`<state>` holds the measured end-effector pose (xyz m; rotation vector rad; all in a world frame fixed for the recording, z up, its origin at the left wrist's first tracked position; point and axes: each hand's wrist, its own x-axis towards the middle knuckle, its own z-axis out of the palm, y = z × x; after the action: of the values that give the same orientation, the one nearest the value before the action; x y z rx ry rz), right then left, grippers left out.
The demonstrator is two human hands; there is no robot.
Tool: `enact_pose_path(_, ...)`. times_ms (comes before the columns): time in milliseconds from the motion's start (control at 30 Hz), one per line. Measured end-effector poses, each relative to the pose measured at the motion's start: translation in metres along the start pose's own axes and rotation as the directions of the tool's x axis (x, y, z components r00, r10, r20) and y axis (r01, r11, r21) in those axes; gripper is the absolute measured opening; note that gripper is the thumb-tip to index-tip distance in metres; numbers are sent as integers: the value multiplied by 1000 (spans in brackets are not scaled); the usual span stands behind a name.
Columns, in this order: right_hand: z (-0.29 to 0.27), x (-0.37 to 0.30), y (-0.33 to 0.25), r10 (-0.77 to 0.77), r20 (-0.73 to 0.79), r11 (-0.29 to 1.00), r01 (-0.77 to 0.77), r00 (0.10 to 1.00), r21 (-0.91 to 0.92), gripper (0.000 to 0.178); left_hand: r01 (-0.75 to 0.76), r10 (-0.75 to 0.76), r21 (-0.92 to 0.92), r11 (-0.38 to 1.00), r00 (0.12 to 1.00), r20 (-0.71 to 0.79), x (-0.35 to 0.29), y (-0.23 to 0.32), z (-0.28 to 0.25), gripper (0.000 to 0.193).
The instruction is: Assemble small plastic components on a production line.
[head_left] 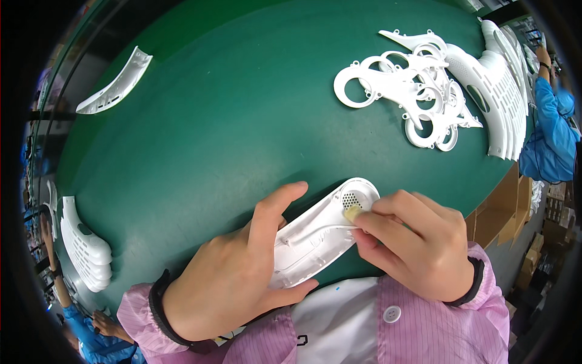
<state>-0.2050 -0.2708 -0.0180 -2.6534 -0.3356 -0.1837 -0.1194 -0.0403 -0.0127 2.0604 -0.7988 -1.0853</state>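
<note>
A long white plastic shell (303, 267) lies tilted before me, its hollow side up. At its far rounded end is a patch of small round holes (350, 200), and a thin curved white edge runs along its inside. My left hand (233, 273) straddles the near end, thumb along the lower rim and index finger raised by the upper one. My right hand (418, 242) grips the far end, fingers bent inward at the rim. A yellowish cover (353, 213) sits on a right fingertip, pressed inside beside the holes. The other right fingers are partly hidden.
On the green table (242, 121), a pile of white ring-shaped parts with pointed tails (418, 91) lies far right, beside stacked slotted white shells (497, 97). One curved white piece (118, 85) lies far left, more stacked shells (85, 249) near left. People in blue (551, 127) work around.
</note>
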Motion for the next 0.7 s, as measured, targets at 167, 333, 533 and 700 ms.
enact_pose_path(167, 9, -1, -3, -3, -24, 1000, 3, 1000, -5, 32, -65, 68, 64, 996, 997, -36, -1, -1, 3, 108)
enact_pose_path(333, 11, 1, -15, 46, 3, 992, -46, 999, -117, 30, -141, 147, 87, 986, 987, -68, 1, -3, 5, 107)
enact_pose_path(533, 3, -4, -18, 60, 113, 982, -39, 992, -186, 31, -56, 54, -21, 998, 995, -78, 0, 1, 3, 107)
enact_pose_path(700, -6, -6, -14, 11, 57, 991, -3, 998, -132, 31, -59, 58, -17, 998, 997, -45, 2, 1, 3, 109)
